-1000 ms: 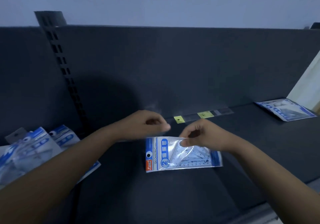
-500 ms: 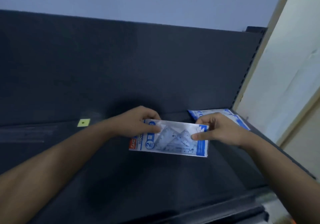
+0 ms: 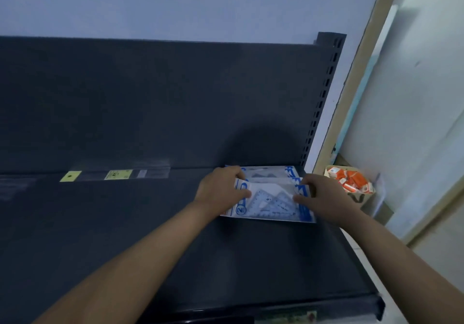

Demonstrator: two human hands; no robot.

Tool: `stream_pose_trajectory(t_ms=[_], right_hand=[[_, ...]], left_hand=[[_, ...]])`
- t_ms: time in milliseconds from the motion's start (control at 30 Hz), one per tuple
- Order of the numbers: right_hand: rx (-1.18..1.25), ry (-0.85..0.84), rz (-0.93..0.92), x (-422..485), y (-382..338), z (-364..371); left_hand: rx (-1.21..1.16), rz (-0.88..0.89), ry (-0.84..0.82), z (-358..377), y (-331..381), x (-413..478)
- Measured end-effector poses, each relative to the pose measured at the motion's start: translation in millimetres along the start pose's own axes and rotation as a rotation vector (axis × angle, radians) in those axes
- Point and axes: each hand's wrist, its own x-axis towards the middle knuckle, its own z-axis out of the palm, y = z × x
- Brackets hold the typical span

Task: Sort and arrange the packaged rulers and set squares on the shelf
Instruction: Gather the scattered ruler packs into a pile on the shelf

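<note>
A blue-and-white set square pack point(image 3: 272, 203) is held near the right end of the dark shelf point(image 3: 125, 236). My left hand point(image 3: 221, 188) pinches its left end and my right hand point(image 3: 324, 193) pinches its right end. The pack overlaps the front of a second set square pack point(image 3: 266, 172) that lies against the back panel. A clear packaged ruler point(image 3: 120, 174) with yellow labels lies along the back of the shelf to the left.
A slotted upright point(image 3: 320, 103) ends the shelf at the right. Beyond it a paper bag of orange boxes point(image 3: 350, 182) stands on the floor by a pale wall. The shelf's front lip point(image 3: 276, 311) runs along the bottom.
Both hands carried the set square pack from the shelf's middle to its right end, onto the front of the pack lying there. The view swung right, away from the pile of packs at the left.
</note>
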Motion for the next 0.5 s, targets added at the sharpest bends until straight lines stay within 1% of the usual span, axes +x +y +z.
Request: stream_pose_trajectory(t_ms=[133,233,300,400,500], right_hand=[[-0.027,0.021,0.027,11.9,6.4,5.9],[-0.125,0.053,-0.038,10.6,7.2,12.2],[-0.163,0.107,-0.103,5.5,-2.8,16.1],[-0.121,0.164,-0.244,1.0,-44.0,18.5],[-0.088,0.129,-0.366,-2.6,-103.8,28.7]], left_hand=[[0.244,0.015,0.019,8.3,-1.4,5.4],[0.278,-0.002,0.045,8.9,-6.8,-3.1],[0.317,0.026,0.078,2.9,-12.8,-15.1],[0.411,0.05,0.112,-23.8,-24.2,-35.4],[0.505,0.023,0.172,-67.9,-40.1,-58.2]])
